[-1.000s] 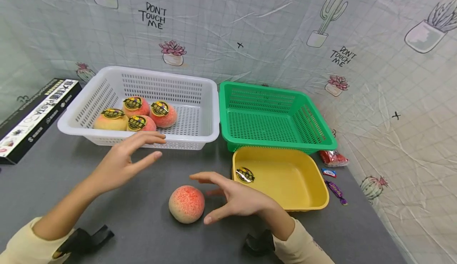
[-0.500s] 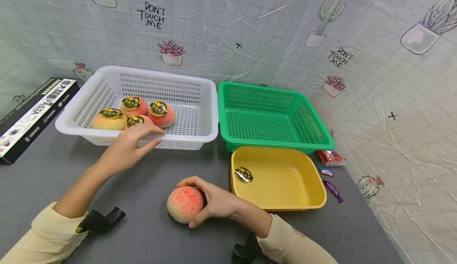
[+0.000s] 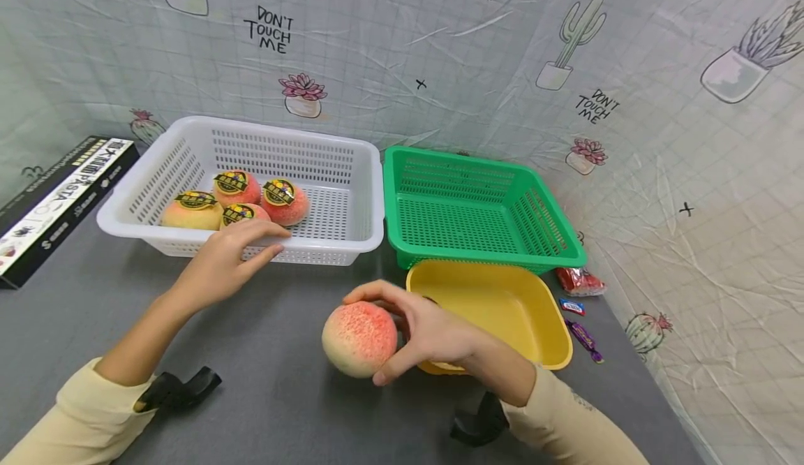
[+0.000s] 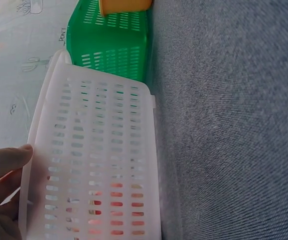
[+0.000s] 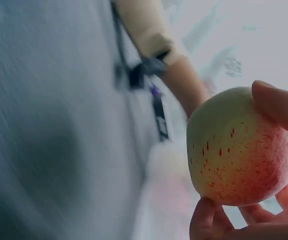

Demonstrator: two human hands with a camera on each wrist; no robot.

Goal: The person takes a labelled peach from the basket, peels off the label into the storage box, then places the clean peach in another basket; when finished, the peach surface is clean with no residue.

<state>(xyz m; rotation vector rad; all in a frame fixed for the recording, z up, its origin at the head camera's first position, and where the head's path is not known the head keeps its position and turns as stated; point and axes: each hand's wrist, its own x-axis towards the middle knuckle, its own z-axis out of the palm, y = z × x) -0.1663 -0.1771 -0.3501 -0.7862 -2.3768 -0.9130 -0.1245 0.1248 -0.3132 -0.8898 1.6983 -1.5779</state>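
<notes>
My right hand (image 3: 433, 332) holds a peach (image 3: 358, 339), pale yellow with a speckled red blush. In the right wrist view the peach (image 5: 239, 150) sits between thumb and fingers, raised off the table. My left hand (image 3: 220, 266) is at the front rim of the white slotted basket (image 3: 333, 245). In the left wrist view, the left thumb lies on the outer side of the white basket's rim (image 4: 36, 120) and the fingers go behind it. Inside that basket, at its left, several peaches (image 3: 285, 203) with black-and-gold labels lie together; the left hand partly covers one.
A green basket (image 3: 465, 224) stands right of the white one. Before it is a yellow bin (image 3: 502, 304), partly behind my right hand. Small wrapped candies (image 3: 584, 339) and a red packet (image 3: 581, 281) lie at the far right. A black-and-white pasta box (image 3: 63, 203) is at the left.
My right hand closed round the peach, then lifted it and moved it up and to the right. My left hand moved up to the white basket's rim and stays there.
</notes>
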